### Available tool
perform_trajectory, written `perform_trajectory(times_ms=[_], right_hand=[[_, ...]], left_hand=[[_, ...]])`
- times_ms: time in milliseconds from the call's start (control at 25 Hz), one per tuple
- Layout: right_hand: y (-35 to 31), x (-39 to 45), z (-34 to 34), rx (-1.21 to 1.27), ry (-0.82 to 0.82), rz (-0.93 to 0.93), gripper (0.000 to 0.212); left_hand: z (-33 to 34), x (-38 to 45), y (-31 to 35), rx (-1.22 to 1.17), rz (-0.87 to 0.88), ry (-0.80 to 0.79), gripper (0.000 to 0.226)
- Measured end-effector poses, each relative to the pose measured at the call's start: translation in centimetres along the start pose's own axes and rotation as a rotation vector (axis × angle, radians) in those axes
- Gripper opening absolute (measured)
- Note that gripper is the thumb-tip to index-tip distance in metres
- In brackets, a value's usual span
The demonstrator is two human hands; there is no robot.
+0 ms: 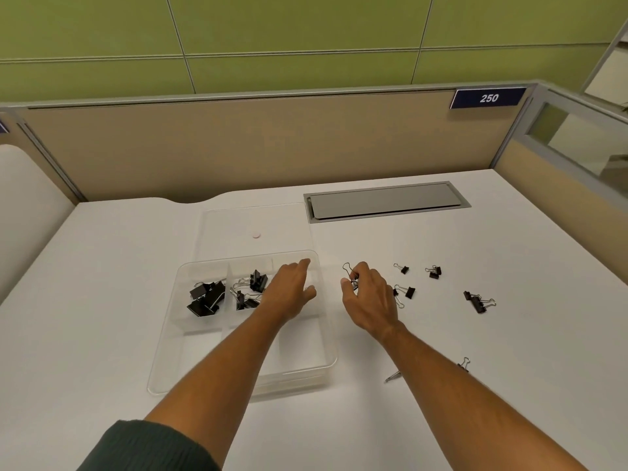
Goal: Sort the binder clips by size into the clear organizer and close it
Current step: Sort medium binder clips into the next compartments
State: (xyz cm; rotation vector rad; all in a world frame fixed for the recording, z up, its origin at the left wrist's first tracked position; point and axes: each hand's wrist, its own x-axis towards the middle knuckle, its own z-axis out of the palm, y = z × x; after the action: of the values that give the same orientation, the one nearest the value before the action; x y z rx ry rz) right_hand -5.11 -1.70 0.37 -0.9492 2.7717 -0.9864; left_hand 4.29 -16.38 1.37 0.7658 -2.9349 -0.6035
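The clear organizer (170, 351) lies open on the white desk, its lid (238, 219) flat behind it. Large black binder clips (204, 299) fill its far-left compartment, and medium clips (249, 288) lie in the one beside it. My left hand (289, 294) hovers over the far-right compartment with fingers spread and nothing visible in it. My right hand (370, 295), just right of the organizer, pinches a small binder clip (351, 275) between thumb and fingers. Loose clips lie to the right: small ones (402, 268) (434, 271), one (406, 292) beside my right hand, and larger ones (477, 302).
A grey cable hatch (384, 200) is set into the desk at the back. Beige partition walls close off the back and right sides. Two more clips (464, 363) (392, 376) show next to my right forearm. A small round sticker (256, 235) sits on the lid.
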Motion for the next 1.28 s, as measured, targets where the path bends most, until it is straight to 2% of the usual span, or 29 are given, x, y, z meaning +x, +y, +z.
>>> perform_trajectory(times_ms=[200, 320, 480, 680, 800, 960, 1120, 1280], right_hand=[[-0.2, 0.3, 0.0, -0.009, 0.005, -0.009, 0.016], [-0.6, 0.5, 0.3, -0.024, -0.010, -0.023, 0.017], [-1.7, 0.8, 1.0, -0.035, -0.049, -0.081, 0.027], [-4.2, 1.2, 1.8, -0.119, -0.123, -0.237, 0.031], [-5.4, 1.6, 2.4, -0.238, -0.222, -0.286, 0.028], [-5.9, 1.4, 2.9, -0.335, -0.299, -0.299, 0.037], [-6.3, 1.2, 2.9, -0.277, -0.228, -0.225, 0.029], [-7.2, 1.4, 3.5, -0.130, -0.271, -0.187, 0.026]], left_hand=[[0.3, 0.8, -0.2, -0.046, 0.080, -0.037, 0.065], [0.3, 0.7, -0.8, 0.025, 0.099, -0.054, 0.069], [-0.6, 0.1, -1.9, 0.177, 0.104, 0.075, 0.069], [-2.0, -1.9, -4.6, 0.285, -0.021, 0.201, 0.070], [-2.5, -2.9, -5.9, 0.306, -0.084, 0.204, 0.076], [-2.6, -3.8, -7.3, 0.290, -0.110, 0.200, 0.079], [-2.7, -4.5, -7.8, 0.266, -0.114, 0.209, 0.080], [-3.0, -5.0, -7.9, 0.250, -0.118, 0.196, 0.081]])
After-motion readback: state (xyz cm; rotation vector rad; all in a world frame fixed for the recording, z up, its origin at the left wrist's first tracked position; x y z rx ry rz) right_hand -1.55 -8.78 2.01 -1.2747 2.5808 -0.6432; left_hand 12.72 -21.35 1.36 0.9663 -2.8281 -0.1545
